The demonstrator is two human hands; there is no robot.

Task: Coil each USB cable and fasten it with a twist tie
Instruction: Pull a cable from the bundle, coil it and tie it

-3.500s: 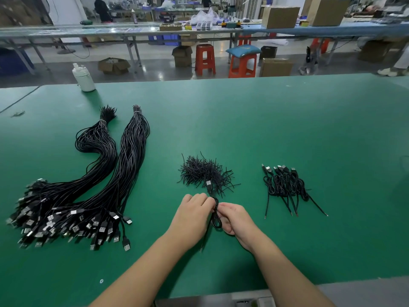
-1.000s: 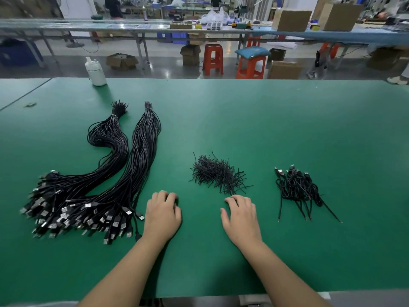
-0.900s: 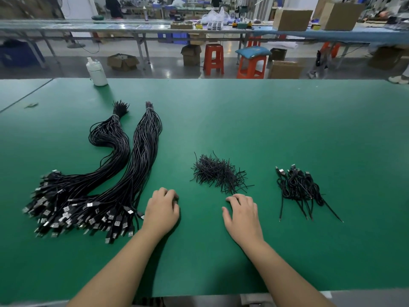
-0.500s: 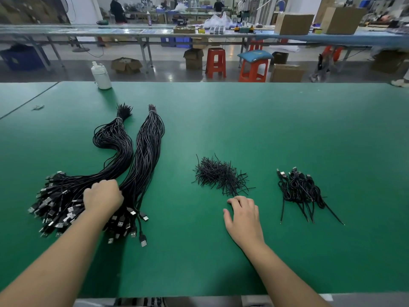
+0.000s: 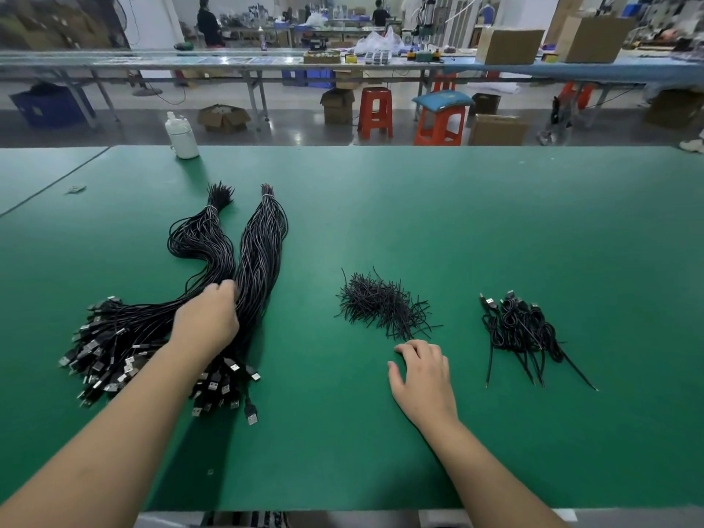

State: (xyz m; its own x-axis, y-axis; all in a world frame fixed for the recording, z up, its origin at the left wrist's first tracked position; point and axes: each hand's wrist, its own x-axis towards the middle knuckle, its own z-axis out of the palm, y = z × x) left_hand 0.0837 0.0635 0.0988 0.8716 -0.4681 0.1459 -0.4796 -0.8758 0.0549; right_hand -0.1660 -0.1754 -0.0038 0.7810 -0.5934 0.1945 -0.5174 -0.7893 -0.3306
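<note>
Two long bundles of black USB cables lie on the left of the green table (image 5: 457,222): a left bundle (image 5: 202,245) and a right bundle (image 5: 263,242), with their metal plugs fanned out toward me. My left hand (image 5: 207,320) lies on them where they meet, fingers curled into the strands, pinching cable. A loose pile of black twist ties (image 5: 381,304) sits in the middle. My right hand (image 5: 423,375) rests flat on the table just below that pile, fingers relaxed and holding nothing. Several coiled, tied cables (image 5: 522,329) lie in a heap to the right.
A white plastic bottle (image 5: 182,137) stands at the table's far edge, behind the bundles. A small scrap (image 5: 76,189) lies at the far left. Beyond the table are an aisle with orange stools (image 5: 375,112), cardboard boxes and other workbenches.
My left hand has moved up the cable bundles, from near the plugs to the strands further along. My right hand has stayed flat below the twist ties.
</note>
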